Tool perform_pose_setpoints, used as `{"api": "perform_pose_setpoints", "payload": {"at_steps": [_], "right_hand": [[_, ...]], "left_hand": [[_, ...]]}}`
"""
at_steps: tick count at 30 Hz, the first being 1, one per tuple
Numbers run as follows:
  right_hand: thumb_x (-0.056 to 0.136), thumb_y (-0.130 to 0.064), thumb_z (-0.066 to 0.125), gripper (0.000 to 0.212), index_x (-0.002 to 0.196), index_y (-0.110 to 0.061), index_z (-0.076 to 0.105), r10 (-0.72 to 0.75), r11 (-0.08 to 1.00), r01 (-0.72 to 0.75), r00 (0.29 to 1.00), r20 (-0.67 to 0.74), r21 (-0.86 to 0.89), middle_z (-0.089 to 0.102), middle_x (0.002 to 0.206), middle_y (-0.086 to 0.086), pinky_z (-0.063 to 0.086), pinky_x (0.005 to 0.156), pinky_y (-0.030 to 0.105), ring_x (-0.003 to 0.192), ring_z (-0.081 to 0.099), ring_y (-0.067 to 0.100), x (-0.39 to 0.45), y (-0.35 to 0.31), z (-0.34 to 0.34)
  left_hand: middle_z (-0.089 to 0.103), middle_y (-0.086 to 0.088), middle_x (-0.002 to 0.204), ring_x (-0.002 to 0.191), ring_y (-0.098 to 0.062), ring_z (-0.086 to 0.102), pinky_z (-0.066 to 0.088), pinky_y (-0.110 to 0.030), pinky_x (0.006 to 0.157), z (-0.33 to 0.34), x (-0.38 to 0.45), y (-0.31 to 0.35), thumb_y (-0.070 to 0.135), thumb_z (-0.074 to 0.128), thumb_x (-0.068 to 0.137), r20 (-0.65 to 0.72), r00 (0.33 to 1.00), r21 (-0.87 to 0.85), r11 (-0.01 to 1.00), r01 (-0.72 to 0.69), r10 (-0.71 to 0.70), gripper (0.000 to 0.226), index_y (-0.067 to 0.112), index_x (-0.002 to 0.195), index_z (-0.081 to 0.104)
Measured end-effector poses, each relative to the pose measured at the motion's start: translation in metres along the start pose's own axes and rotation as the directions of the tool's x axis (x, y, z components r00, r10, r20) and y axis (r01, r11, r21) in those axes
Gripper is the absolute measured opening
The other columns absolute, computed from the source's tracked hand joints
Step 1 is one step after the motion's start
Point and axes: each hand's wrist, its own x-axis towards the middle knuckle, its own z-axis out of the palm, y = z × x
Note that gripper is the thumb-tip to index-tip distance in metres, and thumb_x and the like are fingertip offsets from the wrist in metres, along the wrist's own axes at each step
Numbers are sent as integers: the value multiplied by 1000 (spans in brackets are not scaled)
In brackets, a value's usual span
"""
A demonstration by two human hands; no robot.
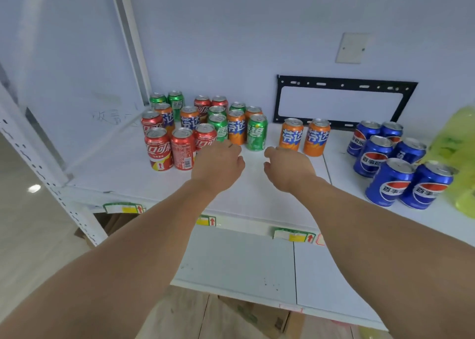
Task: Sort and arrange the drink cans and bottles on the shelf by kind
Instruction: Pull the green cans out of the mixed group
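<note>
hands: your left hand point(218, 162) and right hand point(288, 167) hover loosely curled, holding nothing | nearest: green can point(257, 135) upright just beyond, between them, right slightly nearer | farther: mixed cluster point(205, 123) behind-left; two orange cans point(304, 137) to the right; blue cans point(393, 164) far right

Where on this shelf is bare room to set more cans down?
Free: the shelf's front strip before the red cans, and the gap between the two orange cans and the blue cans. Crowded: the mixed cluster at back left.
</note>
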Motion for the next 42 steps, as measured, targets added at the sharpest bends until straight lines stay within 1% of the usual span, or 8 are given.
{"api": "perform_pose_setpoints", "payload": {"at_steps": [8,12,17,23,27,30,35,42], "right_hand": [[92,-40,57,58,141,-16,36,174,894,-141,984,-40,424,49,127,10,49,89,44,115,53,31,98,7,37],[87,-44,67,90,153,-14,15,334,766,-287,942,26,575,35,147,14,41,104,46,131,42,34,130,7,50],[80,-50,74,110,156,-14,4,424,623,-383,898,118,682,24,157,11,35,111,48,141,33,32,158,5,65],[77,-43,78,89,144,-13,29,520,505,-451,840,158,736,44,140,10,45,101,47,127,48,31,177,-2,71],[77,-44,78,82,139,-11,37,538,520,-478,827,163,708,46,134,9,46,101,47,123,50,31,180,-6,72],[76,-50,76,77,134,-11,43,515,563,-473,842,159,678,46,126,8,46,99,45,118,52,30,180,-12,72],[75,-44,79,67,126,-16,46,507,461,-445,842,184,768,59,124,4,52,92,44,112,58,26,173,-18,71],[77,-40,79,65,127,-18,46,481,461,-403,862,159,790,61,125,2,53,90,40,111,59,23,164,-26,64]], "left_hand": [[65,-7,112,104,-27,56,47,-40,83,38,66,-40,34,49,95,44,981,-60,980,190,-187,32,13,112,66],[53,-8,140,132,-29,41,33,-41,109,47,91,-58,46,52,94,128,936,-89,936,341,-328,54,14,137,50],[43,-9,151,139,-30,36,32,-45,111,55,112,-72,68,49,89,256,887,-29,914,404,-384,80,14,147,36],[58,-4,134,115,-27,59,51,-47,93,61,123,-84,87,54,58,534,762,-23,895,446,-366,109,21,142,36],[53,-4,139,121,-28,56,49,-47,97,51,130,-95,63,76,67,667,678,8,913,408,-309,102,15,145,32],[56,-7,136,117,-27,58,51,-42,93,47,133,-100,46,79,76,686,675,42,940,339,-274,85,11,141,37],[54,-10,139,119,-28,57,51,-40,94,46,136,-107,43,82,75,735,641,-12,941,338,-221,93,8,145,31],[61,-5,130,106,-24,62,54,-43,90,55,150,-114,79,56,61,627,753,-191,898,397,-199,96,18,135,47]]}}
